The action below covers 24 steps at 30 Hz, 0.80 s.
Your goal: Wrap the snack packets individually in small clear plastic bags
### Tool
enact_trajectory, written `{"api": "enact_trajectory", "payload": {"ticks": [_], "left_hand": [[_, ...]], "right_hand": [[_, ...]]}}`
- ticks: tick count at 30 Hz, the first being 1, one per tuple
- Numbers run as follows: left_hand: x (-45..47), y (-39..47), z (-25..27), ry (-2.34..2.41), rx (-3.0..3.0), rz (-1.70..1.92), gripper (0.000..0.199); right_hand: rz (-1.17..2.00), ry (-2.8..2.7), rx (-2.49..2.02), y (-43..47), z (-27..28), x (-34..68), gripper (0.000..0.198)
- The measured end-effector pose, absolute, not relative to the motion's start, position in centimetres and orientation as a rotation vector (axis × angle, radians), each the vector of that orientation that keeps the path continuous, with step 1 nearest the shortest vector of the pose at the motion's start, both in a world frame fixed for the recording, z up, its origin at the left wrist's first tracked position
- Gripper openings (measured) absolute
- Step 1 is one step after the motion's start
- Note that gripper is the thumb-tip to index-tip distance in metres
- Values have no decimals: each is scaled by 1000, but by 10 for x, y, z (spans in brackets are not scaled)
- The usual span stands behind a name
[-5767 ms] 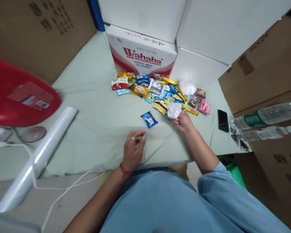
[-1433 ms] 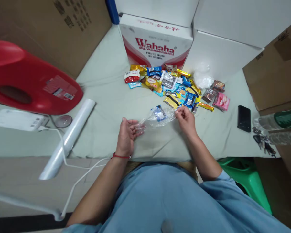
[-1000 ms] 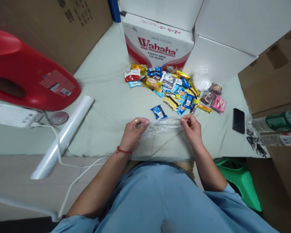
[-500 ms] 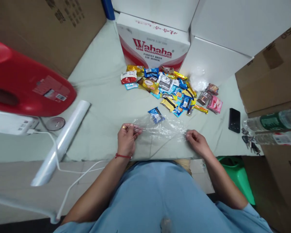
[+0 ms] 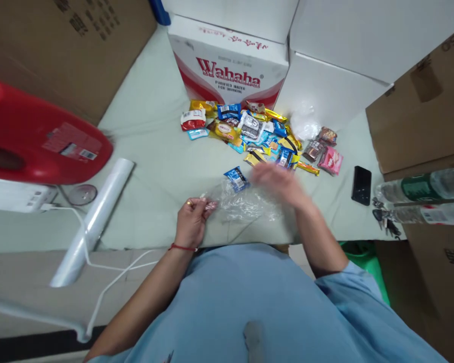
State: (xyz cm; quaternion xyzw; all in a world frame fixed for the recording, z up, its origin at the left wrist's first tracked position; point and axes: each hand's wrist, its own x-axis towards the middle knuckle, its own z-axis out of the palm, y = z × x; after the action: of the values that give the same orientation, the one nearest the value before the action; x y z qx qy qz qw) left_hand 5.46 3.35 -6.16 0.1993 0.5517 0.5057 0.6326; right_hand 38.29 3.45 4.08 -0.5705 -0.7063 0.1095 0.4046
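One clear bag (image 5: pixel 245 207) spreads on the near side of a blue packet (image 5: pixel 236 179).
Left of the packet, the left hand (image 5: pixel 192 218) pinches the bag's end between thumb and fingers; right of it, the right hand (image 5: pixel 282 184) is too blurred to tell its opening or hold.

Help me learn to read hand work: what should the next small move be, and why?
Probably the right hand should pick up the blue packet: it lies apart from the snack pile, close to that blurred hand, while the left hand holds one end of the clear bag.
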Motion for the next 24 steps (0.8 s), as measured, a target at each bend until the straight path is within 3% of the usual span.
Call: {"api": "enact_trajectory", "payload": {"ticks": [5, 11, 14, 19, 24], "left_hand": [[49, 30, -54, 1198, 418, 1175, 49], [51, 34, -53, 1103, 387, 1174, 45], [55, 42, -52, 1089, 407, 1150, 44], [62, 54, -51, 1156, 447, 1142, 41], [66, 59, -51, 1178, 452, 1170, 34]], "right_hand": [[783, -2228, -1048, 28, 0, 265, 22], [540, -2153, -1475, -9, -38, 283, 27], [499, -2156, -1551, -21, -53, 291, 15], [833, -1748, -1495, -13, -40, 291, 15], [1283, -1310, -1414, -3, -6, 301, 32]]}}
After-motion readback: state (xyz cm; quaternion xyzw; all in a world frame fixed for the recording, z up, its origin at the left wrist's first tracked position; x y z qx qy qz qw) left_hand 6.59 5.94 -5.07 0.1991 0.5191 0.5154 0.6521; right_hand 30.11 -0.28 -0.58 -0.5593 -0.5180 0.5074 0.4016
